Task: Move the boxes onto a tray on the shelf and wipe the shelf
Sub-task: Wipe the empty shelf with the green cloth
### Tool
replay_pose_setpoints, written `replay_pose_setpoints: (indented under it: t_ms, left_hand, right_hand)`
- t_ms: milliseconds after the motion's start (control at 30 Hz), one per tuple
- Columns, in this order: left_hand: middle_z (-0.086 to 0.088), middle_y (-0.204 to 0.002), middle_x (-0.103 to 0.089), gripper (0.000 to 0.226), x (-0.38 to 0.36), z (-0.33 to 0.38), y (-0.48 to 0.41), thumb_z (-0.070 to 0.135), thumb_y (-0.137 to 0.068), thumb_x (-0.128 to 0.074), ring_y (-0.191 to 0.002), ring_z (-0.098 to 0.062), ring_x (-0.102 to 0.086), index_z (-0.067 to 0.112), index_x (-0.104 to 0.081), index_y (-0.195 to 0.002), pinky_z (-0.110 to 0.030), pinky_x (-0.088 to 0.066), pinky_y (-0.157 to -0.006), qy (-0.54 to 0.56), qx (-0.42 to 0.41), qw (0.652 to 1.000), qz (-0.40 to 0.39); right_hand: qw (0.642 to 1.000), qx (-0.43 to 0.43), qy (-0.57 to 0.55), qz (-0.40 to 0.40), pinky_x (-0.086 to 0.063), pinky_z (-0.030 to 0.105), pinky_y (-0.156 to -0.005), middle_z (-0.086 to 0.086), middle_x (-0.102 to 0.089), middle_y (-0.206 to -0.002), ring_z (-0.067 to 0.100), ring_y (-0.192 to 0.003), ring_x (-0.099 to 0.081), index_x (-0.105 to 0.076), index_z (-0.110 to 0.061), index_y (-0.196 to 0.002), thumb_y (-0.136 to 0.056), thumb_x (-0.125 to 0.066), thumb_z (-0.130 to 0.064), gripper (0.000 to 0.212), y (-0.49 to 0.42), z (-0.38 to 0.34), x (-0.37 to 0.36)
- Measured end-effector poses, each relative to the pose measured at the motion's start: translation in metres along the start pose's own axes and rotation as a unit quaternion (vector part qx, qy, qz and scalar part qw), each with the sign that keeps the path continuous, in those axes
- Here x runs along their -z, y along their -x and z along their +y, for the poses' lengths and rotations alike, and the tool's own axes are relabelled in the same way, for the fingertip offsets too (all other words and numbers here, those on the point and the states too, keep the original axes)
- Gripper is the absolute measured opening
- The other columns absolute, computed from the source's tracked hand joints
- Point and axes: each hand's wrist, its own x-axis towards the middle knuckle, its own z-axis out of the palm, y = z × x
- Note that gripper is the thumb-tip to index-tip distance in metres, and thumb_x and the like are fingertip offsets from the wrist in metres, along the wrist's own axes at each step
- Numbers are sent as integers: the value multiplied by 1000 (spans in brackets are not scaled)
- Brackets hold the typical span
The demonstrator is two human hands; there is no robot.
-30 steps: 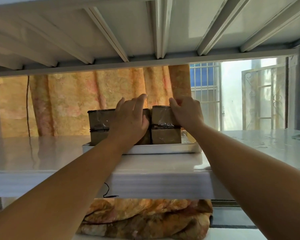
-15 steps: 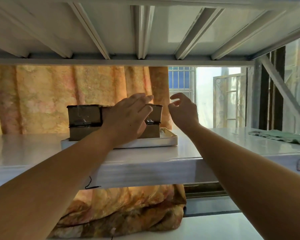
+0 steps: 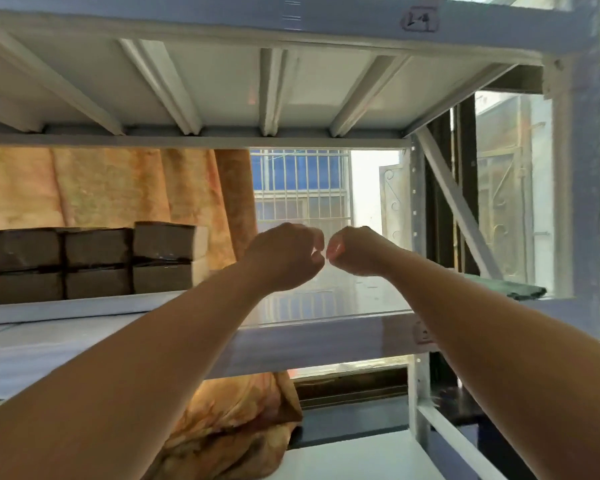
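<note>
While two hands (image 3: 324, 254) hover empty — six boxes (image 3: 94, 261) stacked.

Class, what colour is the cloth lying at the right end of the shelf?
Dark green cloth, seen in the head view.

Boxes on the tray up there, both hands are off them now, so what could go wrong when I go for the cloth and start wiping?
1. The boxes are stacked two high on the tray; a wiping arm could bump the stack over.
2. The green cloth lies at the shelf's far right end, beyond the right hand, so a hasty reach may push it off.
3. The left hand hovers loosely curled; a careless swing could nudge the tray.
</note>
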Motion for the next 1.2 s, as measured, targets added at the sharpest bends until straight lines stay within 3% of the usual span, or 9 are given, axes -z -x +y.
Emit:
replay_pose_setpoints:
  t_ms: [167,333,500,667,767,900,967,1033,1200]
  left_hand:
    - [0,-116,-67,26,-33,54,-40,26,-92,-47,-104,-21,-62,17,-64,-109,-35,-50,-92,35,60,993,-91]
    - [-9,-115,-66,30,-49,92,-61,19,-93,-44,-107,-26,-61,8,-65,-112,-36,-48,-95,65,73,987,-131]
    - [-8,-124,-62,30,-54,97,-67,13,-95,-44,-115,-25,-57,10,-63,-118,-31,-44,-96,56,74,980,-177]
    - [-8,-113,-68,27,-61,73,-63,5,-91,-43,-102,-25,-64,12,-62,-109,-37,-52,-92,40,68,992,-99]
    - [-7,-110,-69,23,-73,62,-57,8,-91,-47,-97,-24,-66,13,-62,-108,-35,-54,-88,30,74,995,-61]
    - [-7,-105,-71,20,-79,54,-57,9,-90,-49,-93,-24,-67,11,-64,-104,-31,-54,-85,73,94,992,-43]
    - [-6,-106,-71,20,-80,52,-57,10,-91,-49,-95,-23,-67,12,-63,-104,-28,-51,-83,84,102,990,-44]
    - [-5,-107,-70,20,-82,51,-58,11,-92,-48,-96,-22,-66,12,-63,-106,-25,-49,-83,89,99,990,-43]
    - [-5,-110,-70,20,-84,46,-60,11,-92,-50,-98,-22,-66,12,-62,-108,-27,-49,-85,106,102,989,-18]
  right_hand:
    - [998,-50,10,-31,-50,40,-94,11,-67,-113,29,-107,-63,-68,-7,-110,-93,-42,-12,32,19,92,17]
    - [993,-77,11,-86,-35,33,-109,8,-50,-141,24,-130,-46,-56,-12,-132,-99,-37,-11,38,38,143,23]
    - [988,-96,13,-122,-23,37,-115,6,-37,-152,25,-141,-31,-43,-14,-142,-101,-37,-32,45,48,169,26]
    - [975,-162,25,-150,-22,38,-115,13,-29,-155,29,-143,-27,-35,-5,-145,-102,-25,-43,58,44,171,25]
    - [971,-190,31,-143,-22,39,-115,15,-27,-155,30,-143,-26,-34,-3,-145,-102,-23,-44,60,31,168,22]
    - [961,-222,53,-156,-32,35,-110,16,-33,-152,29,-137,-37,-33,0,-144,-103,-29,-16,45,21,161,19]
    - [955,-233,75,-168,-43,31,-101,17,-50,-131,26,-117,-53,-44,2,-137,-97,-40,-9,41,18,163,17]
    - [949,-246,94,-176,-46,27,-91,11,-48,-108,22,-97,-53,-49,2,-132,-94,-47,-9,40,16,165,16]
    - [953,-285,22,-100,-50,32,-96,14,-57,-110,25,-104,-61,-56,6,-123,-90,-53,-1,34,7,160,15]
